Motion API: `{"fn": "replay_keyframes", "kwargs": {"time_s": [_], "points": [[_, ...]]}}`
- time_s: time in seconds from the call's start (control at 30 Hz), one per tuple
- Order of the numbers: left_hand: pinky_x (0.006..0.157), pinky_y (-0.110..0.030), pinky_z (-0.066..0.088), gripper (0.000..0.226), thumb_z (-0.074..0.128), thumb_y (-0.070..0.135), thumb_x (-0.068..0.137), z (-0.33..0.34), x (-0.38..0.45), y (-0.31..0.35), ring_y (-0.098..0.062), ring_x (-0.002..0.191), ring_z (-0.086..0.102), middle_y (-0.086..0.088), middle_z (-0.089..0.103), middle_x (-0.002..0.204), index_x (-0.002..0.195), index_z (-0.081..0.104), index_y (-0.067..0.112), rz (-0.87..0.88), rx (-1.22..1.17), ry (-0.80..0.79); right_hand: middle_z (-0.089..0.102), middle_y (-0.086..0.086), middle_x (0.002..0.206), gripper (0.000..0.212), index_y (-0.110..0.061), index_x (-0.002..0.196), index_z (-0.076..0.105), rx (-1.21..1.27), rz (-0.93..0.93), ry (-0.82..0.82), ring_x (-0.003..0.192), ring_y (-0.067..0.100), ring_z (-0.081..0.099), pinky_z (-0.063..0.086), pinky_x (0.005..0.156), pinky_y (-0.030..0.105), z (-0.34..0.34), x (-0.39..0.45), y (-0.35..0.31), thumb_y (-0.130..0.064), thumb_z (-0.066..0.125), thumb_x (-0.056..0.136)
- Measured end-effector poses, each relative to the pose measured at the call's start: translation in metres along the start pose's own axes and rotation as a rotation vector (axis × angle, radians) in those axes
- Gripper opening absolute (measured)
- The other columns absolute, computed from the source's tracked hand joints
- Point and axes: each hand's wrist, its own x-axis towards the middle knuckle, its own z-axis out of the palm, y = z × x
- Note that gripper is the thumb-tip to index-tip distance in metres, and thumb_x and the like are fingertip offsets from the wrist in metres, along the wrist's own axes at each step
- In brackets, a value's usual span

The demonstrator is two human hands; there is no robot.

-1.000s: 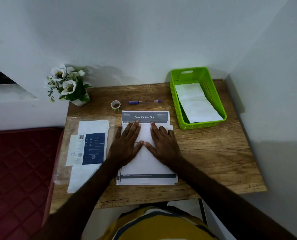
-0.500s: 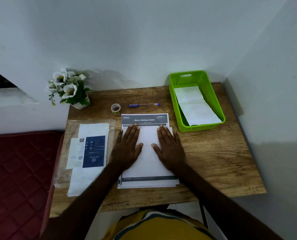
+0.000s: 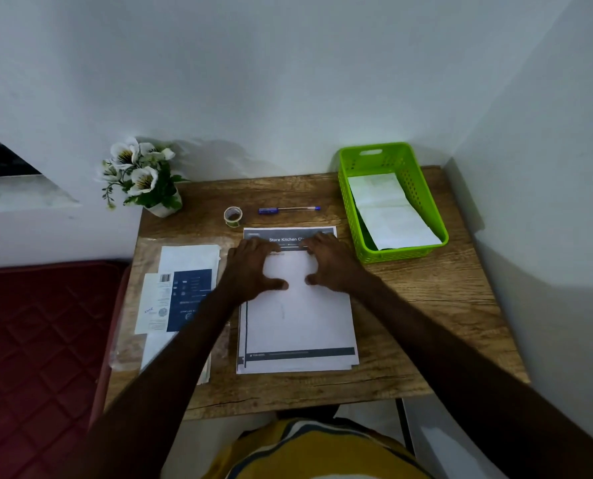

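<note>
Sheet: the white sheet [image 3: 298,305] lay on the printed stack [image 3: 290,361], mid-desk [image 3: 426,305].
Change: the left hand [image 3: 253,267] and right hand [image 3: 333,264] slid to its far edge, fingers curling.
Grip: pinching or pressing, could not tell.
Meaning: probably another fold beginning.

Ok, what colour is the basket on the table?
The basket is bright green, seen best in the head view.

Wooden table [image 3: 426,305]: papers [image 3: 298,323], pen [image 3: 288,209], basket [image 3: 395,254]

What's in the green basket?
Folded white paper lies in the green basket, covering most of its floor. Something dark shows beneath it; the paper hides what it is.
</note>
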Motion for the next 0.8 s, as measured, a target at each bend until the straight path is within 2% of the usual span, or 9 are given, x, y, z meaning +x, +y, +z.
{"fn": "replay_keyframes", "kwargs": {"time_s": [0.13,0.27,0.5,0.6,0.7,0.8], "points": [[0.115,-0.051,0.026,0.079,0.085,0.061,0.068,-0.008,0.013,0.005,-0.027,0.141,0.033,-0.001,0.045,0.15,0.135,0.055,0.034,-0.016,0.035,-0.106,0.053,0.01,0.137,0.09,-0.019,0.14,0.051,-0.004,-0.003,-0.12,0.129,0.029,0.043,0.041,0.104,0.043,-0.009,0.018,0.002,-0.038,0.092,0.062],[0.115,-0.056,0.027,0.075,0.087,0.06,0.064,-0.012,0.018,0.008,-0.028,0.141,0.034,-0.002,0.046,0.149,0.128,0.057,0.037,-0.027,0.047,-0.143,0.055,0.01,0.127,0.079,-0.025,0.126,0.057,-0.023,0.001,-0.166,0.122,0.03,0.045,0.043,0.098,0.041,-0.013,0.027,-0.002,-0.039,0.094,0.058],[0.117,-0.056,0.026,0.058,0.088,0.054,0.068,-0.014,0.018,0.018,-0.029,0.142,0.033,-0.003,0.045,0.147,0.114,0.057,0.037,-0.042,0.077,-0.185,0.054,0.008,0.123,0.063,-0.028,0.112,0.064,-0.044,0.019,-0.221,0.122,0.028,0.043,0.044,0.098,0.042,-0.023,0.028,-0.011,-0.038,0.095,0.058],[0.116,-0.053,0.022,0.061,0.088,0.049,0.071,-0.015,0.015,0.022,-0.029,0.143,0.032,-0.002,0.046,0.147,0.121,0.057,0.031,-0.035,0.079,-0.167,0.056,0.006,0.124,0.064,-0.028,0.112,0.062,-0.071,0.028,-0.213,0.121,0.028,0.044,0.046,0.094,0.039,-0.027,0.027,-0.015,-0.036,0.094,0.058],[0.114,-0.051,0.022,0.069,0.089,0.044,0.071,-0.018,0.011,0.025,-0.029,0.141,0.033,-0.001,0.048,0.146,0.129,0.055,0.028,-0.025,0.047,-0.144,0.062,0.002,0.124,0.066,-0.025,0.116,0.058,-0.044,0.033,-0.22,0.121,0.028,0.048,0.047,0.095,0.042,-0.028,0.023,-0.019,-0.031,0.094,0.06],[0.113,-0.049,0.023,0.07,0.088,0.047,0.072,-0.019,0.007,0.029,-0.028,0.138,0.035,-0.003,0.049,0.144,0.131,0.055,0.027,-0.03,0.1,-0.115,0.065,0.005,0.121,0.066,-0.023,0.118,0.057,-0.03,0.04,-0.172,0.119,0.027,0.053,0.049,0.093,0.042,-0.028,0.014,-0.022,-0.027,0.093,0.062]]}}
